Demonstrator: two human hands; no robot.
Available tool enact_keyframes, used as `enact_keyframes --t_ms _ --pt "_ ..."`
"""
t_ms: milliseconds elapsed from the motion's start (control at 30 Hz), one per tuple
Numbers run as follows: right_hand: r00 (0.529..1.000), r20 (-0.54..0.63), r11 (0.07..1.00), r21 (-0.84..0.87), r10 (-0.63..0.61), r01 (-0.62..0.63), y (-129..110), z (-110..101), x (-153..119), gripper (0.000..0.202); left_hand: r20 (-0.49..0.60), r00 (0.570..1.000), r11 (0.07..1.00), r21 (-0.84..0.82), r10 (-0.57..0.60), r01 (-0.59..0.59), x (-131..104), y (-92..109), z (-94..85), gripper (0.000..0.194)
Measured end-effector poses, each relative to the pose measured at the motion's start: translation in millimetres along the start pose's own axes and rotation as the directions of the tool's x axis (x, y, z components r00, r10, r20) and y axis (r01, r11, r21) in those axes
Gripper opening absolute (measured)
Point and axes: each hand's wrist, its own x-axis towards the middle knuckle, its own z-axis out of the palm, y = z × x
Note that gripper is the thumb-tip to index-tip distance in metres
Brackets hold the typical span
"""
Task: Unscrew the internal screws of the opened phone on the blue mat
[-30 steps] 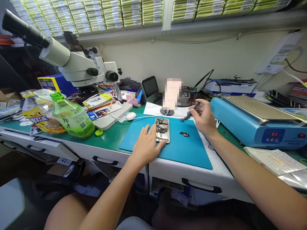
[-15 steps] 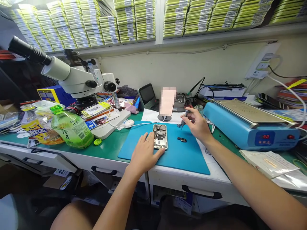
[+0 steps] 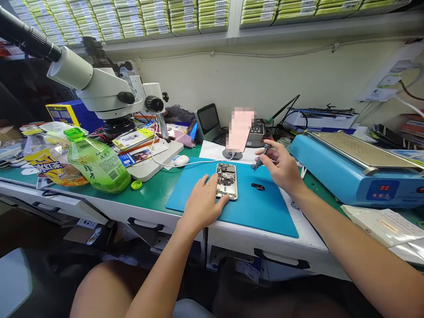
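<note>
An opened smartphone (image 3: 228, 180) with its inner parts bare lies on the blue mat (image 3: 261, 216). My left hand (image 3: 202, 201) is at its left and near edges, fingers along the side and thumb by the bottom corner, holding it in place. Right of the phone, my right hand (image 3: 281, 165) grips a small dark screwdriver (image 3: 261, 160) between thumb and fingers. Its tip points down, above the mat. Just below that tip lies a small black phone part (image 3: 257, 187), untouched by either hand.
Behind the mat, a pinkish phone (image 3: 239, 130) leans on a round stand. To the right sits a blue heating plate (image 3: 351, 170) reading 90. On the left are a microscope (image 3: 106, 88), a green bottle (image 3: 97, 165) and its cap (image 3: 136, 184). A white cable (image 3: 202, 162) crosses the mat's back edge.
The head view has tilted down and shifted a little left. Against the mat, both hands, the phone and the black part look nearly unmoved.
</note>
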Motion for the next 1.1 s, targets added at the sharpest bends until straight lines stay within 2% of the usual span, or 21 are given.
enact_keyframes --t_ms 200,300,433,600,733,900,1100 --pt "0.997 0.036 0.994 0.087 -0.066 0.063 -42.4 10.8 14.1 0.049 -0.008 1.000 0.999 -0.035 -0.013 0.013 3.1 -0.4 -1.7 0.068" --pt "0.993 0.104 0.990 0.131 -0.063 0.049 -57.3 23.8 17.5 0.053 -0.011 1.000 0.999 -0.036 -0.013 0.013 3.4 1.9 -2.9 0.066" --pt "0.993 0.024 0.992 0.065 -0.111 0.109 -49.2 38.8 8.9 0.045 -0.010 1.000 1.000 -0.025 -0.017 0.017 3.0 4.1 -3.7 0.069" --pt "0.983 -0.074 0.985 -0.041 -0.170 0.168 -30.4 40.2 -5.6 0.042 -0.014 1.000 1.000 -0.001 -0.026 0.026 -0.5 5.9 -3.1 0.084" --pt "0.977 -0.036 0.976 -0.070 -0.210 0.207 -30.2 43.6 -11.4 0.037 -0.025 0.999 0.998 0.047 -0.043 0.044 0.1 13.4 0.0 0.087" --pt "0.966 0.009 0.963 -0.079 -0.257 0.257 -30.8 49.8 -11.8 0.033 -0.049 0.996 0.990 0.118 -0.079 0.084 9.8 35.2 6.1 0.091" --pt "0.963 0.006 0.961 -0.067 -0.270 0.270 -25.3 42.5 -12.4 0.034 -0.083 0.981 0.969 0.160 -0.176 0.187 15.4 53.6 8.2 0.087"
